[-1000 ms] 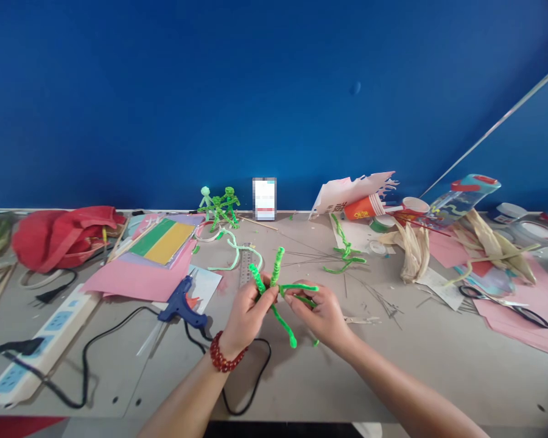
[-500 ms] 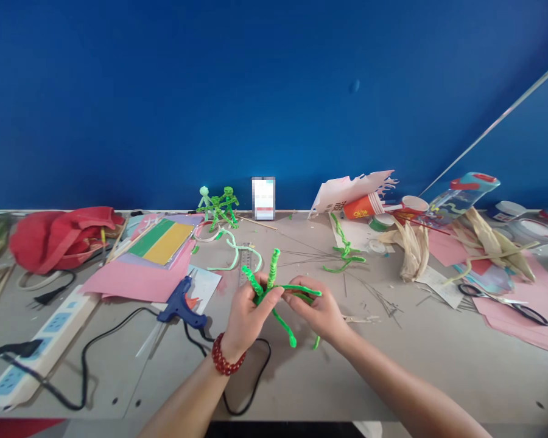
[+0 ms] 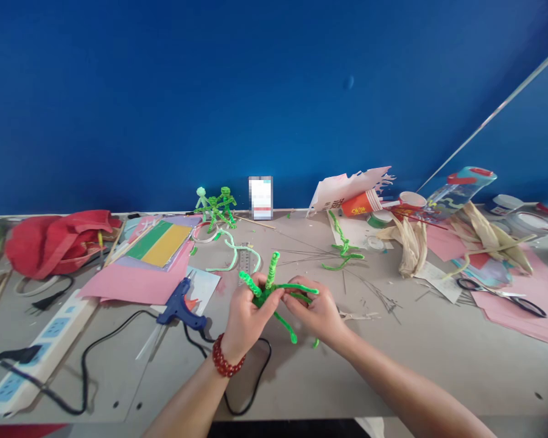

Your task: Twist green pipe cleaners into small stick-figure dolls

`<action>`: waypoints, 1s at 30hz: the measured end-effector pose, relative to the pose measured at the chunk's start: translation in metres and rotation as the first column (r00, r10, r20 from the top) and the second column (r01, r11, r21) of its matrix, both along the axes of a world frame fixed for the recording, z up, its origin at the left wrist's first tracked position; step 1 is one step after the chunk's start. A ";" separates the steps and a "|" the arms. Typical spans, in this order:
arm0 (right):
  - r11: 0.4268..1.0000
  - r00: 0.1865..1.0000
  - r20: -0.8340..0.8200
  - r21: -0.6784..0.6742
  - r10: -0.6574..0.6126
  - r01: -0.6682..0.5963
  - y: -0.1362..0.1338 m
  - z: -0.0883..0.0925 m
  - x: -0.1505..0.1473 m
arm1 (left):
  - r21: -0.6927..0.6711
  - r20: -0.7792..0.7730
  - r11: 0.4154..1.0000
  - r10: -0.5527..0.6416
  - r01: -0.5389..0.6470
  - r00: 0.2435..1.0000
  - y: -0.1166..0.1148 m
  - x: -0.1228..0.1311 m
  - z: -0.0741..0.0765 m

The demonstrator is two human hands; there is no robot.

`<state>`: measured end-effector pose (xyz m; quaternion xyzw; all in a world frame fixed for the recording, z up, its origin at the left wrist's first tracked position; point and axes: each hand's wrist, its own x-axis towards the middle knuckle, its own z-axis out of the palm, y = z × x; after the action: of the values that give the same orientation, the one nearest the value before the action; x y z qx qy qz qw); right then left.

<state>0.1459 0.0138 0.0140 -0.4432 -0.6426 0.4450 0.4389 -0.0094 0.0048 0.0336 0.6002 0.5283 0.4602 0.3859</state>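
Between my two hands is a bright green pipe-cleaner figure [image 3: 273,271] with several twisted limbs sticking out. My left hand [image 3: 251,313], with a red bead bracelet on its wrist, is closed round the figure's middle. The fingers of my right hand [image 3: 317,310] pinch a green limb on the right side; the fingertips of both hands nearly meet. One limb hangs down below the hands, and part of the body is hidden by my fingers. Beyond them, pale green pipe cleaners [image 3: 231,258] lie by a steel ruler [image 3: 245,258]. Another green pipe-cleaner piece [image 3: 344,249] rests farther right.
Finished-looking pipe-cleaner figures [image 3: 217,207] stand against the blue wall. To the left are a blue glue gun [image 3: 180,307], a power strip [image 3: 45,344], pink paper [image 3: 137,280] and a red bag [image 3: 59,243]. Scissors [image 3: 502,294], corn husks [image 3: 411,246] and thin wires [image 3: 379,295] lie right.
The view has shifted slightly. Both hands keep their hold on the green figure, whose limbs have tilted only a little.
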 end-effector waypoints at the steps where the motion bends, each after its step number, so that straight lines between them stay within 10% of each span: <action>1: 1.000 1.000 0.004 0.005 -0.009 0.009 0.000 0.000 0.000 | 0.001 -0.009 1.000 0.004 -0.004 1.000 0.000 0.001 0.002; 14: 0.999 0.996 0.076 0.025 0.036 -0.038 0.000 -0.001 -0.001 | 0.056 -0.069 0.998 0.023 -0.019 0.997 0.001 -0.001 -0.007; 30: 0.996 0.997 0.051 0.065 0.058 -0.062 0.016 -0.007 0.017 | -0.314 0.542 0.925 -0.012 0.215 0.840 0.009 -0.004 -0.014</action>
<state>0.1626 0.0296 0.0072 -0.4194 -0.6806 0.4254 0.4242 -0.0134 0.0134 0.0192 0.3988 0.4395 0.4783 0.6473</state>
